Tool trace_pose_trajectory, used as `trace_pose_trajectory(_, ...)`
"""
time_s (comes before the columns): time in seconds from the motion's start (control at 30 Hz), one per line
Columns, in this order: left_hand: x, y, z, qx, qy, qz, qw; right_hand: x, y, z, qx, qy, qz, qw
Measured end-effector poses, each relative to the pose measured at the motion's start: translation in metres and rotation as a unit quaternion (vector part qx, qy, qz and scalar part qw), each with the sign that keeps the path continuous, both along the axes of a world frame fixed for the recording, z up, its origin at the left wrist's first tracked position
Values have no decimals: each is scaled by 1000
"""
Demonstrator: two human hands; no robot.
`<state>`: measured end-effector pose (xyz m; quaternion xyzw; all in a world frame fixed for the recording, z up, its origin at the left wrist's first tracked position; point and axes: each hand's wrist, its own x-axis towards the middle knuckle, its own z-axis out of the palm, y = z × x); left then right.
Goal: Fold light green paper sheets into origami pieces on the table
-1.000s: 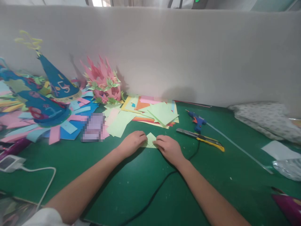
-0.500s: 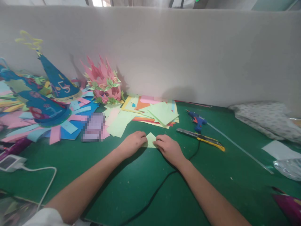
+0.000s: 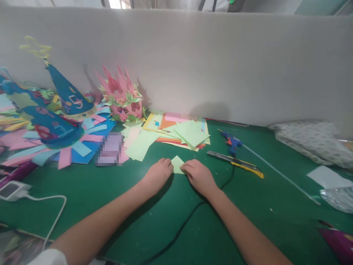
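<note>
A small light-green piece of folded paper (image 3: 177, 163) lies on the green mat (image 3: 110, 191) between my two hands. My left hand (image 3: 159, 174) has its fingers curled and pressed on the paper's left edge. My right hand (image 3: 198, 175) pinches the paper's right edge, fingers closed against it. Only a pointed corner of the paper shows between the hands. Both forearms reach in from the bottom of the view.
A stack of coloured paper sheets (image 3: 182, 132) lies just beyond the hands. A blue glue gun (image 3: 231, 141) and a yellow utility knife (image 3: 237, 162) sit to the right. Blue paper cones (image 3: 66, 95), a pink paper flower (image 3: 122, 97), a white charger (image 3: 12, 189) and a black cable (image 3: 179, 228) surround them.
My left hand has slid slightly right and nearer along the paper. The right hand holds its place on the right edge.
</note>
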<state>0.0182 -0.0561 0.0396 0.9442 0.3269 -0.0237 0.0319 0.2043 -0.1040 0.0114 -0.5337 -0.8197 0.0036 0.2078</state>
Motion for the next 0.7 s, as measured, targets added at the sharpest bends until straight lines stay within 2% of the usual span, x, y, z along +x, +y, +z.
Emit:
trace_pose_trajectory(0.07, 2, -4, 1, -6, 25, 27, 999, -1, -2, 1, -4, -9, -11, 1000)
trace_pose_trajectory(0.17, 4, -9, -2, 10, 36, 35, 999, -2, -4, 2, -5, -12, -15, 1000)
trace_pose_trajectory(0.4, 8, -33, -16, 150, 50, 44, 986, -2, -6, 0, 0, -12, -16, 1000)
trace_pose_trajectory(0.5, 10, -43, -16, 152, 53, 81, 984, -5, -8, 2, -2, -29, -17, 999)
trace_pose_trajectory(0.7, 9, -47, -9, 128, 99, 101, 982, -12, -11, 14, -22, -88, -18, 996)
